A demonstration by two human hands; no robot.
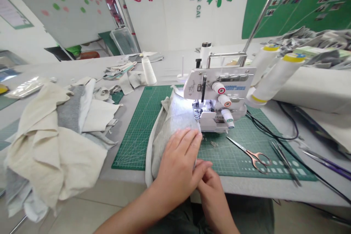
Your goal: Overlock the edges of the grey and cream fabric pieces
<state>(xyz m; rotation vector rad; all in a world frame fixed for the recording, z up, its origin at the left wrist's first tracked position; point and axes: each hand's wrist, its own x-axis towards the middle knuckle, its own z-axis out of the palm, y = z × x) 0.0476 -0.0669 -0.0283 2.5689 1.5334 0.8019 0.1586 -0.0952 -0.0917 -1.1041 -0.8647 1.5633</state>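
My left hand (179, 164) lies flat with fingers stretched out on a pale grey fabric piece (171, 124) that runs under the presser foot of a white overlock sewing machine (216, 95). My right hand (211, 186) sits just below and partly under the left, fingers pinched together at the fabric's near edge; what they grip is hidden. The fabric rests on a green cutting mat (137, 131) and hangs over the table's front edge.
Rose-gold scissors (251, 153) and tweezers (283, 159) lie on the mat to the right. Black cables (274, 131) run behind them. A heap of cream and grey cloth (55, 135) fills the left. White thread cones (276, 76) stand beside the machine, and another cone (148, 70) further back.
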